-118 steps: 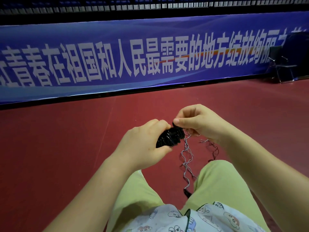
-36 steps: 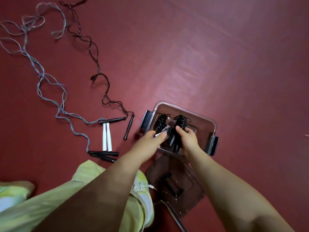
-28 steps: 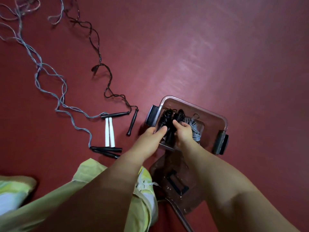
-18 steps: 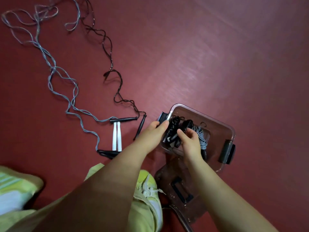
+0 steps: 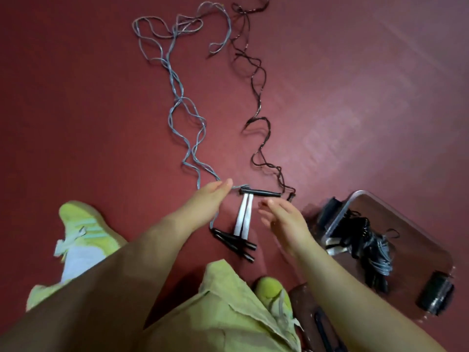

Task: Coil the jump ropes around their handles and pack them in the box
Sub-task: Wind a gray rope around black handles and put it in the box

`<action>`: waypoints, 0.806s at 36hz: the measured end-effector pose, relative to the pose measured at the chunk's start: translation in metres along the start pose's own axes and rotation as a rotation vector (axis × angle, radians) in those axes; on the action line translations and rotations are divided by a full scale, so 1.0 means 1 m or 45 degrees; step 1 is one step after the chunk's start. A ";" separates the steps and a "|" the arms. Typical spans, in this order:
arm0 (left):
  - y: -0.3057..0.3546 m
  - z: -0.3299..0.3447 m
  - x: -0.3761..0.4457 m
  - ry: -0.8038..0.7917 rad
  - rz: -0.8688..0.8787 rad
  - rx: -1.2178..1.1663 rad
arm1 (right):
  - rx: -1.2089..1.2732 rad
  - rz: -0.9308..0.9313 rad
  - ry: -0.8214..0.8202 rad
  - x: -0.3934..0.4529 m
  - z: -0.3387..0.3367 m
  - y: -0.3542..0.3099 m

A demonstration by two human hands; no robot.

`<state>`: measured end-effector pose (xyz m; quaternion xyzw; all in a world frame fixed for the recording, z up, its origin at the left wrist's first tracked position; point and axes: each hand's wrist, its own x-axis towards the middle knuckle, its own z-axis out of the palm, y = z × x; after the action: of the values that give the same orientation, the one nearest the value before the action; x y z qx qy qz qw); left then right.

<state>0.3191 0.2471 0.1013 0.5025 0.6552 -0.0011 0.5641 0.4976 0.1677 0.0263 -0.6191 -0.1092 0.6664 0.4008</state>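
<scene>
On the red floor (image 5: 76,97) between the hands lay the next handles: two white handles (image 5: 243,218) side by side, a black handle (image 5: 261,193) across their tops and more black handles (image 5: 234,243) below, with a grey rope (image 5: 177,97) and a dark rope (image 5: 258,102) trailing away uncoiled. The hands had left the clear box (image 5: 396,212) at the right, where coiled ropes (image 5: 365,242) now sat packed. The left hand (image 5: 208,201) reached flat and empty toward the grey rope's end; the right hand (image 5: 284,217) hovered loosely spread, holding nothing. Likely one bundle was done and another rope came next
</scene>
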 end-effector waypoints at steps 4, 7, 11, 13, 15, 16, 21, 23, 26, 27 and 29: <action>-0.040 -0.010 0.004 0.006 -0.093 -0.111 | -0.067 0.203 -0.013 0.026 0.025 0.032; -0.060 -0.014 0.008 0.022 -0.121 -0.176 | -0.284 0.215 -0.016 0.044 0.038 0.054; -0.100 -0.015 0.012 0.024 -0.214 -0.233 | -0.385 0.188 0.066 0.061 0.069 0.076; -0.124 -0.012 0.013 0.025 -0.273 -0.273 | -0.400 0.135 0.155 0.075 0.085 0.082; -0.145 -0.006 0.011 0.033 -0.306 -0.330 | -0.480 0.059 0.161 0.090 0.098 0.088; -0.153 -0.003 0.009 0.031 -0.325 -0.358 | -0.565 0.052 0.138 0.097 0.104 0.090; -0.183 0.015 0.003 0.028 -0.445 -0.553 | -0.974 0.100 0.129 0.123 0.118 0.100; -0.191 0.019 0.002 0.040 -0.469 -0.646 | -1.131 0.106 0.135 0.129 0.121 0.101; -0.194 0.014 -0.003 0.086 -0.447 -0.742 | -1.268 0.110 0.012 0.124 0.128 0.098; -0.194 0.011 -0.005 0.123 -0.428 -0.761 | -1.244 0.093 -0.057 0.117 0.133 0.094; -0.199 0.004 -0.006 0.214 -0.393 -0.809 | -1.076 0.095 -0.198 0.096 0.146 0.082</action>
<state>0.1904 0.1420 -0.0080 0.1957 0.7351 0.1588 0.6294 0.3400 0.2293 -0.0664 -0.6803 -0.3799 0.6219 0.0782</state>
